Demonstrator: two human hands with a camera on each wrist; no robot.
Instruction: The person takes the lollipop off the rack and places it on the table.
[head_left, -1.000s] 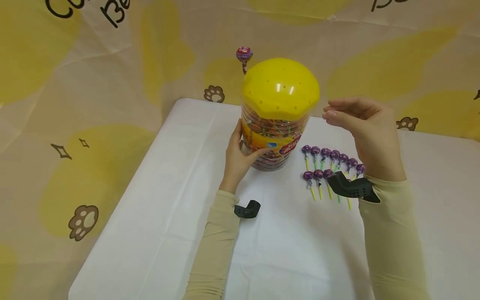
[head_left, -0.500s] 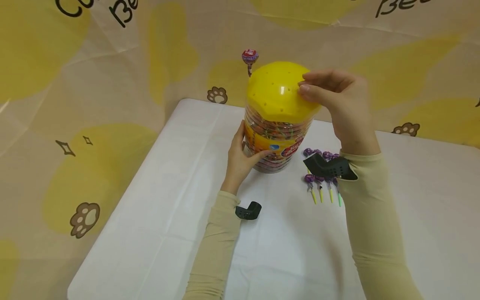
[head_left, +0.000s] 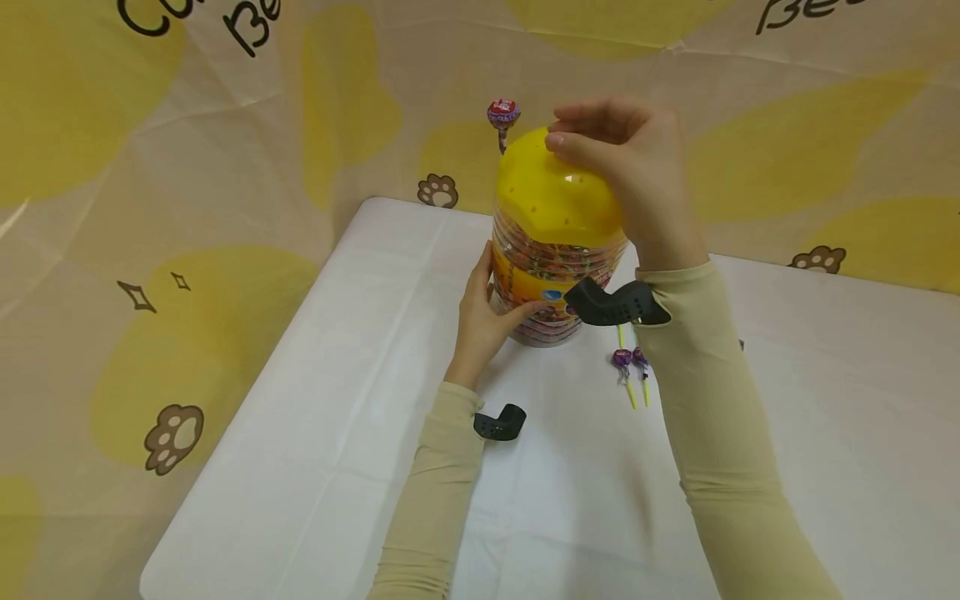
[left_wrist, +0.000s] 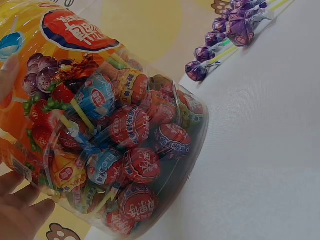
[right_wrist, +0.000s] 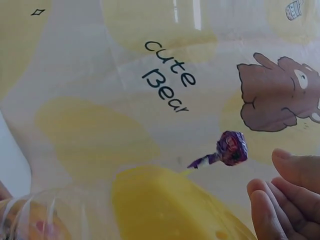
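A clear ribbed jar [head_left: 517,262] of wrapped lollipops, topped by a yellow dimpled lid [head_left: 540,192], stands on the white table. My left hand [head_left: 480,321] grips its side, thumb across the front label. One purple-wrapped lollipop [head_left: 503,113] sticks up from the lid's far left side. Over the lid reaches my right hand [head_left: 645,175], its fingers loosely bent with nothing between them. In the right wrist view, that hand's thumb and fingers [right_wrist: 262,207] are just right of the purple lollipop head [right_wrist: 232,148], with a gap between. Red, blue and orange wrappers show through the jar [left_wrist: 135,125].
Purple lollipops [left_wrist: 240,30] with yellow and green sticks lie on the table right of the jar, mostly hidden by my right forearm in the head view. A patterned yellow backdrop cloth [head_left: 360,92] hangs behind the table [head_left: 300,400].
My right hand has moved left from beside the jar to over its lid, toward the upright lollipop. The left hand keeps its grip on the jar.
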